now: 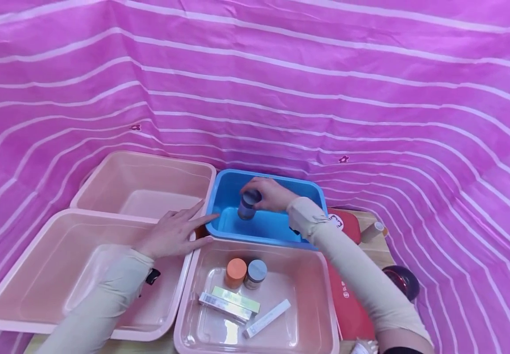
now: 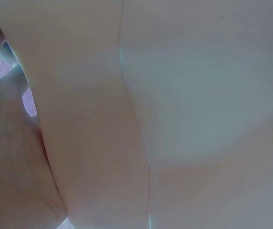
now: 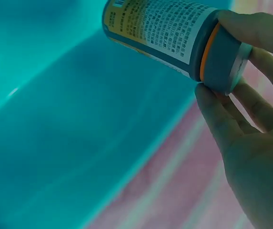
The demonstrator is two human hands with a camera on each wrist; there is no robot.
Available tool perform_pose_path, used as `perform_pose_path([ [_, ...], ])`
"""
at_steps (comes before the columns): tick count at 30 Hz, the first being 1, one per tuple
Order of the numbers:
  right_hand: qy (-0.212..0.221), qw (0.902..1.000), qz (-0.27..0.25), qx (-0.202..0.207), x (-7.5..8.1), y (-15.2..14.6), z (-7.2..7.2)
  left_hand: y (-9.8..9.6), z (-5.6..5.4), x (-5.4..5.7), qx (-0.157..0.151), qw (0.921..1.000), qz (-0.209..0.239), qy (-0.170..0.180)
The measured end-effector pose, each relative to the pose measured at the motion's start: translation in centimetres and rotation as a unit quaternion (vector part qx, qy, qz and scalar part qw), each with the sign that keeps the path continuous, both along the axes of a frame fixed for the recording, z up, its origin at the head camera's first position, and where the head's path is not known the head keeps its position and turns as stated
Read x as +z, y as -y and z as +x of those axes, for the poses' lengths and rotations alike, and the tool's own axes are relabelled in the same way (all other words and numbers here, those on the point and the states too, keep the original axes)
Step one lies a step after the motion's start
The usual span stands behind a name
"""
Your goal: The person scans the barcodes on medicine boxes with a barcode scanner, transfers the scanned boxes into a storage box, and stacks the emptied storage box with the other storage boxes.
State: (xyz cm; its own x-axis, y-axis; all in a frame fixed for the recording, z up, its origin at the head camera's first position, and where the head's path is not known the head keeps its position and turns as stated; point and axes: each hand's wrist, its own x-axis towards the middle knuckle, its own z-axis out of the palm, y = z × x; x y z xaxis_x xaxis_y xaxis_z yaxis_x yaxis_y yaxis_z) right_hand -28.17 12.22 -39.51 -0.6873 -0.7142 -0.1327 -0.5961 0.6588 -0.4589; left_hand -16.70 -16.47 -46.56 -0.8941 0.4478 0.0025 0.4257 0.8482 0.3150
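My right hand [image 1: 277, 195] pinches a dark-capped bottle [image 1: 246, 211] by its cap, inside the blue bin [image 1: 272, 177]. Seen from the right wrist, the bottle [image 3: 160, 36] has a yellow and white printed label and an orange ring beneath the cap; thumb and fingertips press the cap from opposite sides. My left hand [image 1: 170, 233] rests with spread fingers where the pink bins meet the blue one. Nothing is held in it. In the left wrist view, that hand [image 2: 12, 143] shows only partly, beside a pink wall.
The front middle pink bin [image 1: 310, 295] contains an orange-lidded jar [image 1: 236, 272], a grey-lidded jar [image 1: 256, 271] and several slim boxes [image 1: 267, 318]. Two more pink bins stand left. A red case [image 1: 349, 309], a small pale bottle [image 1: 372, 232] and a dark round object [image 1: 407, 282] lie right.
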Motion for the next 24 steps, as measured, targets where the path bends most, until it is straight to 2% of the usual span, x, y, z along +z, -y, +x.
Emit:
perform_pose_path([
  [4, 0.006, 0.9994, 0.028, -0.02, -2.8, 1.6, -1.2, -0.6, 0.3, 0.0, -0.009, 0.9999, -0.001, -0.009],
  [7, 0.003, 0.9986, 0.048, -0.022, -4.3, 2.6, -1.9, -0.9, 0.5, 0.1, -0.013, 0.9998, -0.001, -0.016],
  [11, -0.014, 0.9971, 0.074, -0.011, -5.3, 4.0, -2.7, -0.9, 0.5, 0.1, -0.01, 0.9998, -0.002, -0.016],
  [15, -0.037, 0.9937, 0.104, -0.022, -5.8, 5.2, -3.2, -0.9, 0.4, 0.1, -0.01, 0.9998, 0.001, -0.019],
  [20, -0.066, 0.9884, 0.135, -0.024, -6.7, 6.5, -3.1, -0.8, 0.4, 0.1, -0.015, 0.9997, 0.002, -0.021],
  [24, -0.071, 0.9865, 0.145, -0.029, -7.5, 7.1, -2.8, -0.9, 0.5, 0.2, -0.017, 0.9996, 0.001, -0.021],
])
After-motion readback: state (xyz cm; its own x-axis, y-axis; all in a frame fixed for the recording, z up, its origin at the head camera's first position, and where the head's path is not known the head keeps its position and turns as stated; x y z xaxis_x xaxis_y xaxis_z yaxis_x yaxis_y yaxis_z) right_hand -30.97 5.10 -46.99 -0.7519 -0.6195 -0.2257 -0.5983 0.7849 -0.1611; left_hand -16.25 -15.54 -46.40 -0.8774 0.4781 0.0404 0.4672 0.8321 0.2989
